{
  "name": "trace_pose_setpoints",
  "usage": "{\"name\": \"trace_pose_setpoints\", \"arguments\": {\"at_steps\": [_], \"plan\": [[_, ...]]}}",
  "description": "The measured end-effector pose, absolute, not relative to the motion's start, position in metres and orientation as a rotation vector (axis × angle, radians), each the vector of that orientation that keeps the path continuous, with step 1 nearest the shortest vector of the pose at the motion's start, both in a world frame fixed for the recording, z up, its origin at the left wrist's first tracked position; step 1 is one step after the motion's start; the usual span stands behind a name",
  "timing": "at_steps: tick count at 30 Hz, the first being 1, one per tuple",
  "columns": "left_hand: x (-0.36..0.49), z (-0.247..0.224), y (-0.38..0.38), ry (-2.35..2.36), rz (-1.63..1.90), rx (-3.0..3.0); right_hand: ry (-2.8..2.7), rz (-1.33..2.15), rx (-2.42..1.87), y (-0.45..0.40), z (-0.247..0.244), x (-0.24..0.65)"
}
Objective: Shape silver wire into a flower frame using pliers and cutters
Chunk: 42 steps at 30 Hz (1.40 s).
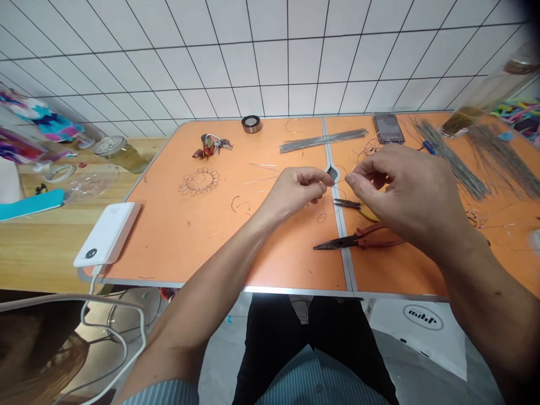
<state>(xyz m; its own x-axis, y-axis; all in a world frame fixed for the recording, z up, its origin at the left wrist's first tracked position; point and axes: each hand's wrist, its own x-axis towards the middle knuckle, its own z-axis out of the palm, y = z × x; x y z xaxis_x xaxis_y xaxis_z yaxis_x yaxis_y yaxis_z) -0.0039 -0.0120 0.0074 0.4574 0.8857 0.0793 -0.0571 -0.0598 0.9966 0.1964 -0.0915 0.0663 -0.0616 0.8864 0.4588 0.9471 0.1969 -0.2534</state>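
My left hand [301, 187] is closed in a pinch above the middle of the orange table [202, 236]. Between its fingers shows a bit of thin wire. To its right, my right hand [415, 194] also pinches, thumb against forefinger, with a fine wire [354, 168] at the fingertips. Only short parts of the wire can be made out. Beneath my right hand lie red-handled long-nose pliers [337, 243] and smaller yellow-handled pliers [348, 203], both partly covered. A looped copper wire ring [199, 181] rests on the table's left half, with a curved wire piece [240, 205] nearer my left hand.
Behind the hands lie a bundle of straight wires [323, 140], black tape [252, 124] and a phone [388, 129]. More wire bundles [453, 160] and a glass bottle [476, 107] are at right. Keys [213, 145] and a white power bank [107, 233] with a cable are at left.
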Motion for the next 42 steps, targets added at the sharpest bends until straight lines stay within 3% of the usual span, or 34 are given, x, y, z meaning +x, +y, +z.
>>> {"name": "trace_pose_setpoints", "arguments": {"at_steps": [21, 38, 42], "plan": [[-0.008, 0.016, -0.013, 0.739, 0.765, 1.406, -1.65, 0.621, -1.408, -0.053, 0.067, 0.197], [-0.006, 0.013, -0.015, 0.816, 0.711, 1.477, -1.744, 0.581, -1.295, -0.044, 0.04, 0.2], [-0.008, 0.013, -0.013, 0.852, 0.728, 1.439, -1.769, 0.269, -1.215, -0.042, 0.031, 0.211]]}}
